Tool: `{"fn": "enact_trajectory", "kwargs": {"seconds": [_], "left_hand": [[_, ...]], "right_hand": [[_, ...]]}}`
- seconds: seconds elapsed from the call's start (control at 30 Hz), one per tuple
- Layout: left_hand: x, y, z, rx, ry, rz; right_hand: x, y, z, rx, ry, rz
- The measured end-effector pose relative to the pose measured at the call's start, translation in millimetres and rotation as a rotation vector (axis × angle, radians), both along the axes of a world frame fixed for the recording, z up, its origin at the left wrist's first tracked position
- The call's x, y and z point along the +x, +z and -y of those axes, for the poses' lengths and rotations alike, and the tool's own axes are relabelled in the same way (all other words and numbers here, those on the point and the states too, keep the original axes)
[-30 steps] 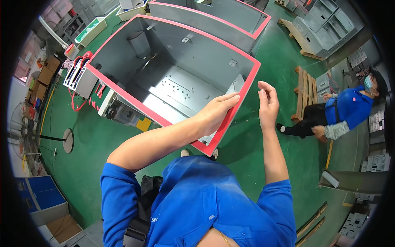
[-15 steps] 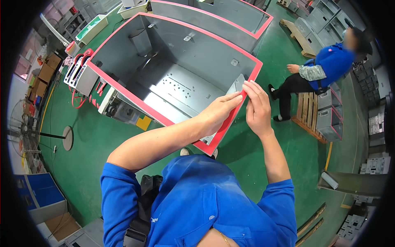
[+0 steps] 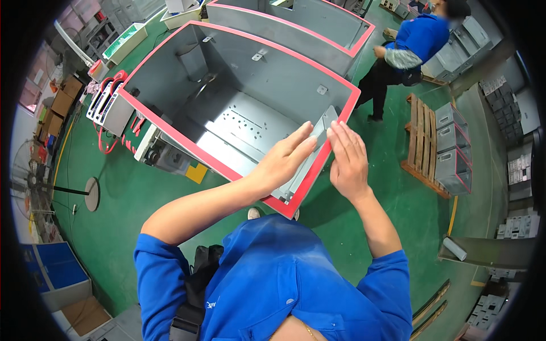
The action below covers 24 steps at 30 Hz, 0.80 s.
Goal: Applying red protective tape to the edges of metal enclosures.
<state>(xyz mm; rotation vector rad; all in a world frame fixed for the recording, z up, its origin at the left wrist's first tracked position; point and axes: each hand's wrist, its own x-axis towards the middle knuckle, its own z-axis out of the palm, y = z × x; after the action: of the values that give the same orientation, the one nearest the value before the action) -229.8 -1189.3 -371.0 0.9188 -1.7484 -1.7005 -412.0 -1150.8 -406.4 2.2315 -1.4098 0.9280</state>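
Grey metal strip at the near right corner of the cabinet, pressed between your two flat palms.

Your left hand lies open along the strip's inner side, fingers straight and together, and your right hand faces it from outside, also flat and uncurled; neither grip is closed around anything, they only sandwich the piece. The strip looks like thin sheet metal: stiff, light, probably smooth, with edges that could be sharp, so you do best holding its broad faces rather than the rims. It stands against the red-edged rim of the big grey cabinet, which lies open-side up on the green floor. Beyond it a person in blue bends near a wooden pallet and stacked grey boxes.
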Motion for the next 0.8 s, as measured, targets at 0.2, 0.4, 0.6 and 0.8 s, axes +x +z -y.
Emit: {"fn": "enact_trajectory", "kwargs": {"seconds": [0.2, 0.4, 0.6, 0.8], "left_hand": [[38.6, 4.7, -20.2, -0.483, -0.11, 0.093], [49.4, -4.0, -45.4, -1.002, -0.148, 0.145], [47.3, -21.2, -64.9, -1.248, -0.259, 0.351], [40.7, -19.1, -68.5, -1.318, -0.224, 0.409]], "right_hand": [[17.3, -9.3, -22.9, 0.067, 0.091, -0.038], [38.5, -6.9, -50.5, 0.048, 0.295, -0.042], [11.4, -7.6, -24.4, 0.063, 0.182, -0.058], [-62.0, -12.0, 57.7, -0.052, -0.067, -0.103]]}}
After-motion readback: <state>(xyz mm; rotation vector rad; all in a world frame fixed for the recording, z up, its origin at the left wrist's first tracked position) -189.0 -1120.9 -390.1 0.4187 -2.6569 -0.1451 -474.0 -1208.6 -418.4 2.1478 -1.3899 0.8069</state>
